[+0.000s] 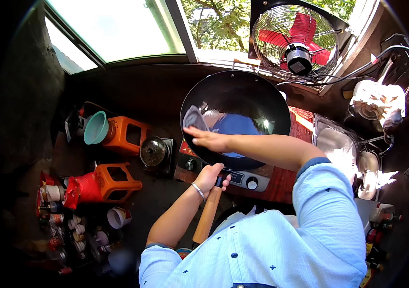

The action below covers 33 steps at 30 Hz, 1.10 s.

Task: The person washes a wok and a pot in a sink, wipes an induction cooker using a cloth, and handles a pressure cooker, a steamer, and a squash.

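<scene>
A large black wok [255, 97] sits tilted over an induction cooker [238, 178] with knobs on its front. My left hand [208, 177] is wrapped around the near end of the wok's wooden handle [208, 219], close to the rim. Inside the wok, at its left wall, my right hand [210, 139] lies flat with the fingers stretched out. A grey cloth [194, 118] shows from beneath those fingers, against the sloping wall; the palm hides the rest of it. Bluish reflections shine on the wok's bottom.
A caged fan [296, 43] with red blades fills part of the window behind the wok. At right is a metal sink [337, 144]. Leftward are a lidded pot [153, 151], orange plastic stools [118, 181], a turquoise bowl [96, 127] and several jars [77, 230].
</scene>
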{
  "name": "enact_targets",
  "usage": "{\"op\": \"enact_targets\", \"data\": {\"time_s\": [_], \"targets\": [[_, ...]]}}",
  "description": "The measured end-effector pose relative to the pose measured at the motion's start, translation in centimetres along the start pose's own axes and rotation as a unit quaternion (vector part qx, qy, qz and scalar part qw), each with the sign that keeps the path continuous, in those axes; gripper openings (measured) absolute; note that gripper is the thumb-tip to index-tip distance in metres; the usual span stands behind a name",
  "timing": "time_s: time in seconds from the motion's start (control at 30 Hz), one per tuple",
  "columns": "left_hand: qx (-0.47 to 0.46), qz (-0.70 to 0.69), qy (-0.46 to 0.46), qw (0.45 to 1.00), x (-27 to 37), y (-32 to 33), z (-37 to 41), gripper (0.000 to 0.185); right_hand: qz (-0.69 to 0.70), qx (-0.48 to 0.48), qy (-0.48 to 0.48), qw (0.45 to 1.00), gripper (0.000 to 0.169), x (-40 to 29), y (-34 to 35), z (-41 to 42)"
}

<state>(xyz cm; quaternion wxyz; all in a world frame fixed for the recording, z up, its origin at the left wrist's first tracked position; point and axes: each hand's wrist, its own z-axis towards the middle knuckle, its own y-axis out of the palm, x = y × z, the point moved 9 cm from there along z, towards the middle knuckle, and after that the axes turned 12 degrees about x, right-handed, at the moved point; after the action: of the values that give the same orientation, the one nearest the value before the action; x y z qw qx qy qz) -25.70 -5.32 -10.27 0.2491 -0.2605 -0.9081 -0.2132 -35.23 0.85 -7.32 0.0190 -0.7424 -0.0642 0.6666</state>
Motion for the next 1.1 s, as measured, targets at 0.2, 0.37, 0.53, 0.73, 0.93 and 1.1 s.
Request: {"op": "enact_targets", "data": {"time_s": [0.2,0.37,0.53,0.73,0.93,1.1], "targets": [[-0.018,-0.03,0.033,0.999,0.4,1.4,0.1,0.022,-0.292,-0.21,0.199,0.911,0.042,-1.0,-10.0,-18.4],[-0.037,-0.092,0.012,0.995,0.3,2.2,-2.1,0.026,-0.13,0.288,0.031,0.948,0.03,-9.7,-19.9,-24.3],[-0.259,-0.387,-0.102,0.879,0.9,3.5,-8.1,0.041,-0.007,0.396,-0.297,0.869,0.036,-11.6,-13.2,-30.2],[-0.343,-0.486,-0.035,0.803,1.4,3.4,-11.2,0.034,-0.382,0.304,-0.463,0.739,0.039,-15.7,1.1,-19.2],[-0.352,-0.417,-0.01,0.838,0.6,3.6,-15.0,0.053,-0.269,0.357,-0.498,0.743,0.045,-25.5,-4.2,-15.4],[-0.442,-0.371,-0.019,0.816,-0.3,5.2,-17.1,0.055,0.122,0.204,-0.304,0.923,0.046,-23.9,-15.7,-4.3]]}}
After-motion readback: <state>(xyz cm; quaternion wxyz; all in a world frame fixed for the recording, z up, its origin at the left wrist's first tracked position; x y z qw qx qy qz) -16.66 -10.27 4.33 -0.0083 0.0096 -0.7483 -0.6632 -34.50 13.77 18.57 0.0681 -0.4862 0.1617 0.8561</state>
